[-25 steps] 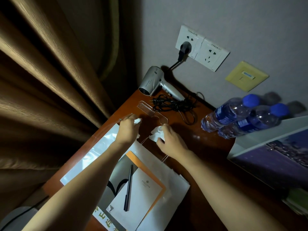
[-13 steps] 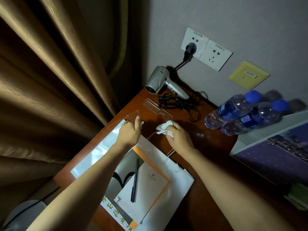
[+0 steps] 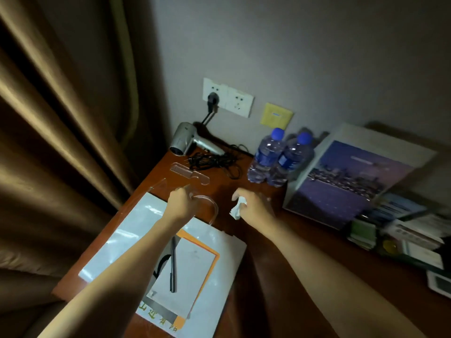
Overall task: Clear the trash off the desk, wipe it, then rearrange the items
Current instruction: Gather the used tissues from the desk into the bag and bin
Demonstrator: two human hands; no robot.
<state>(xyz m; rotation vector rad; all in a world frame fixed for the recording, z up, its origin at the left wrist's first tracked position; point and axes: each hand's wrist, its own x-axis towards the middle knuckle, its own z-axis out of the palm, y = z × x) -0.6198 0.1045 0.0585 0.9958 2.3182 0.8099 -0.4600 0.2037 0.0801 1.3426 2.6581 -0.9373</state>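
Note:
My right hand point(image 3: 257, 208) grips a crumpled white tissue point(image 3: 237, 209) just above the brown desk point(image 3: 280, 252), to the right of the bag's handle. My left hand point(image 3: 180, 203) is curled round a thin clear plastic wrapper point(image 3: 161, 185) near the desk's left edge, beside the looped handle point(image 3: 211, 203) of a white paper bag point(image 3: 219, 267). A notepad point(image 3: 192, 272) with a black pen point(image 3: 173, 262) lies on the bag. A clear comb point(image 3: 189, 173) lies just beyond both hands.
A silver hair dryer point(image 3: 186, 140), plugged into the wall, and its tangled cord point(image 3: 214, 162) sit at the back corner. Two blue-capped water bottles point(image 3: 278, 159) stand beside a leaning purple brochure point(image 3: 349, 181). Small packets point(image 3: 402, 230) crowd the right. A curtain point(image 3: 61, 142) hangs left.
My right hand has carried the tissue to the right, away from the bag handle. My left hand has closed on the clear wrapper. The view has swung right and up.

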